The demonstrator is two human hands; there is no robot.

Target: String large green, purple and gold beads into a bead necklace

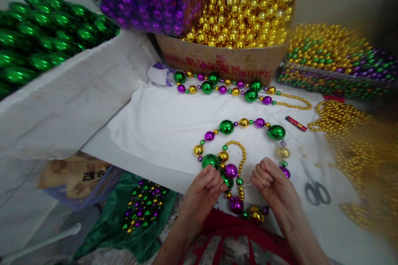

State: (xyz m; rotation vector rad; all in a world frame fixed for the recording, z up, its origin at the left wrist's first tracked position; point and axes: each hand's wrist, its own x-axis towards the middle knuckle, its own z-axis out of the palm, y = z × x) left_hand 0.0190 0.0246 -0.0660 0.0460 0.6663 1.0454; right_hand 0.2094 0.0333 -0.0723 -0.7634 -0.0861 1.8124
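Observation:
A bead necklace (226,126) of green, gold and purple balls lies looped on a white cloth (161,128) in front of me. My left hand (203,190) is closed in a pinch at the necklace's near end, beside a green bead (210,160). My right hand (270,184) is also closed in a pinch a little to the right. A thin white thread (245,184) runs taut between the two hands. Large purple and gold beads (236,205) hang just below the hands.
A second finished necklace (231,87) lies farther back. Scissors (314,188) and a red lighter (296,123) rest to the right. Boxes of green (46,33), purple (146,0) and gold balls (242,12) ring the table; gold bead strings (357,145) pile at right.

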